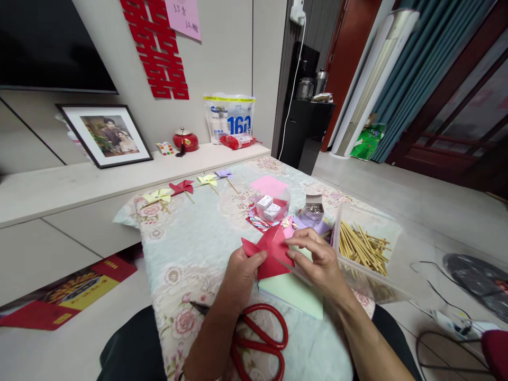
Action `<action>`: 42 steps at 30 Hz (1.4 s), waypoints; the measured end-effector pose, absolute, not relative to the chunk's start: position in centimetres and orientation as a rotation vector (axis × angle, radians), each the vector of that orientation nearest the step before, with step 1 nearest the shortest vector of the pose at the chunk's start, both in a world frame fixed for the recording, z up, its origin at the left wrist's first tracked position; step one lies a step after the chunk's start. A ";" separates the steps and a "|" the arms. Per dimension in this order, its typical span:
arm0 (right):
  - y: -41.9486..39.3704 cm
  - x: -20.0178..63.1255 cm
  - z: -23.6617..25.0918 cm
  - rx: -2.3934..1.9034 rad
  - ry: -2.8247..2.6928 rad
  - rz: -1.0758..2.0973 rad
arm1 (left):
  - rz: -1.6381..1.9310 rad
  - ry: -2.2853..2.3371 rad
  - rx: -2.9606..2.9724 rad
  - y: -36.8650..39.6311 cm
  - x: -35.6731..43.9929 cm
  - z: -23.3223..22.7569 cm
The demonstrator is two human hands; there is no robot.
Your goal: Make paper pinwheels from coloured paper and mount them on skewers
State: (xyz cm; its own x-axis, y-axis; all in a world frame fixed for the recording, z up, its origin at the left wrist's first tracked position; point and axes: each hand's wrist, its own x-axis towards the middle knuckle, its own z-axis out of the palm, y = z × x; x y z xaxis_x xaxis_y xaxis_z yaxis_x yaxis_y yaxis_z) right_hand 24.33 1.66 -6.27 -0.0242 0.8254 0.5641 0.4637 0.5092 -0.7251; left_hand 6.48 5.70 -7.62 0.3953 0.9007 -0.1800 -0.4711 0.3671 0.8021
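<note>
Over the green paper [297, 297], my left hand [241, 272] pinches red paper [273, 250], judged light, crease-prone, best held edgewise; whether my right hand [317, 260], at its other edge, pinches is unclear.

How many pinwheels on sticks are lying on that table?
4, in a row at the far left of the table. Left to right: a yellow pinwheel, a red pinwheel, a second yellow pinwheel and a purple pinwheel. I see no others.

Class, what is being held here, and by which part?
Red paper: the left hand pinches its left side; the right hand touches its right edge.
</note>
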 end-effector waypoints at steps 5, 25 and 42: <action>1.3 24.6 -5.4 -1.044 -1.890 0.539 | 0.978 0.719 0.791 5.9 6.3 -8.1; 1.3 23.4 -5.0 -1.227 -1.897 0.704 | 0.955 0.891 0.975 6.0 6.4 -9.3; 1.8 22.9 -6.5 -1.425 -1.778 0.769 | 0.871 0.887 0.906 5.7 6.6 -8.1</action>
